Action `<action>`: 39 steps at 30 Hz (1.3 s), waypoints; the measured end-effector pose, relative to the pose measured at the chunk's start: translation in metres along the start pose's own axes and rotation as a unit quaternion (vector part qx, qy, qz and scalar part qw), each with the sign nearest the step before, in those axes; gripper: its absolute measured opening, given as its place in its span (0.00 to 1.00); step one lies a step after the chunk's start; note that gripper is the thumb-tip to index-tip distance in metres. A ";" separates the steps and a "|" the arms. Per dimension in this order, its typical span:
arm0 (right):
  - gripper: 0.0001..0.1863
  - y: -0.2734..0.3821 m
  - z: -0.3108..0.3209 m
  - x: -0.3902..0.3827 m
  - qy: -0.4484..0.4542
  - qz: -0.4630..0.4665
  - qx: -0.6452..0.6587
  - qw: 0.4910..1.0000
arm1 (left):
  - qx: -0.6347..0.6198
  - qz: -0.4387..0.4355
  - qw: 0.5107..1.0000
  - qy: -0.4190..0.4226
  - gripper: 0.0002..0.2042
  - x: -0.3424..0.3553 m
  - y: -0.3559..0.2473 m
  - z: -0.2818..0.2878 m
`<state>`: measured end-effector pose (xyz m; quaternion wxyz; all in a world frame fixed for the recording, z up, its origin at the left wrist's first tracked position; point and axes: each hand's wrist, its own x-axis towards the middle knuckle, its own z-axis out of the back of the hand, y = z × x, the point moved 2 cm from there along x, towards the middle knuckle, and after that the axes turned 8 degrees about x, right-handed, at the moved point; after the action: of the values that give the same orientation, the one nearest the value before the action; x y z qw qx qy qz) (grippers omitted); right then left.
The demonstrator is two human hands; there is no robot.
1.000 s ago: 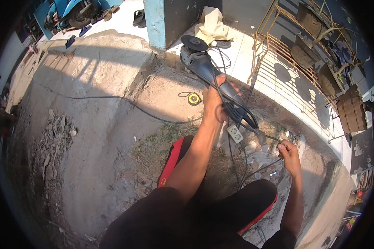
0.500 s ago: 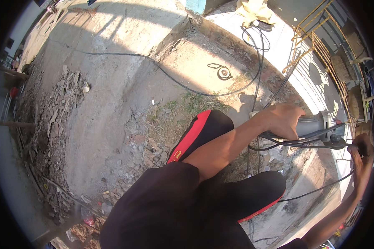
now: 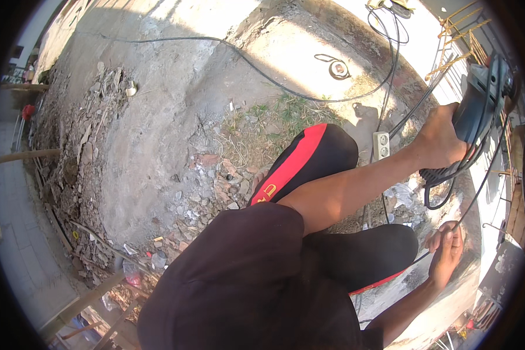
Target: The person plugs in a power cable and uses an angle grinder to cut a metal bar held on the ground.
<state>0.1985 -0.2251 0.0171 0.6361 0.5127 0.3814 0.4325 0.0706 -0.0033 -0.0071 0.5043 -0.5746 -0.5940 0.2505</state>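
My left hand (image 3: 446, 140) is wrapped round the body of a dark grey power tool (image 3: 477, 111) that looks like an angle grinder, raised at the right side with its round head pointing up and away. Loops of black cable (image 3: 429, 195) hang from the tool below that hand. Lower down, my right hand (image 3: 446, 251) pinches a single run of the cable, which stretches up towards the tool and back past my knee. A white socket strip (image 3: 381, 146) lies on the ground beyond my left forearm.
A round coil with a black loop (image 3: 338, 70) lies on the sunlit ground ahead. A long black cable (image 3: 216, 39) curves across the concrete. Twisted rusty rods (image 3: 449, 67) stand at the far right. Broken rubble (image 3: 87, 146) lines the left side.
My left hand has lifted the tool and tilted its head upward and away. My right hand has come back from beside the tool's head, lower and nearer me, along the cable.
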 end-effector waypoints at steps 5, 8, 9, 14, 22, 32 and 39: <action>0.15 0.046 -0.056 -0.034 0.068 -0.050 -0.064 0.994 | -0.214 0.001 0.961 -0.174 0.08 0.023 0.030 0.044; 0.14 0.024 -0.055 -0.005 0.142 -0.018 -0.192 0.971 | -0.360 0.075 0.920 -0.134 0.14 0.034 0.006 0.064; 0.15 0.008 -0.034 0.010 0.127 0.002 -0.204 0.971 | -0.407 0.108 0.899 -0.123 0.16 0.041 -0.002 0.067; 0.15 0.031 0.053 0.081 0.025 0.118 -0.227 0.966 | -0.473 0.244 0.838 0.125 0.20 0.038 0.004 0.079; 0.14 0.103 0.011 0.070 0.022 0.169 -0.457 0.873 | 0.013 0.182 0.953 0.241 0.13 0.006 -0.020 0.044; 0.15 0.068 0.040 0.058 -0.180 0.242 -0.559 0.772 | 0.091 0.202 0.896 0.384 0.08 -0.010 0.015 0.009; 0.20 0.039 0.071 0.076 -0.226 0.170 -0.505 0.816 | -0.226 0.355 0.785 0.455 0.24 -0.052 0.026 -0.032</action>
<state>0.2834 -0.1723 0.0655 0.7900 0.2598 -0.1381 0.5379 0.1014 -0.0557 -0.0339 0.4469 -0.8898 -0.0897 -0.0199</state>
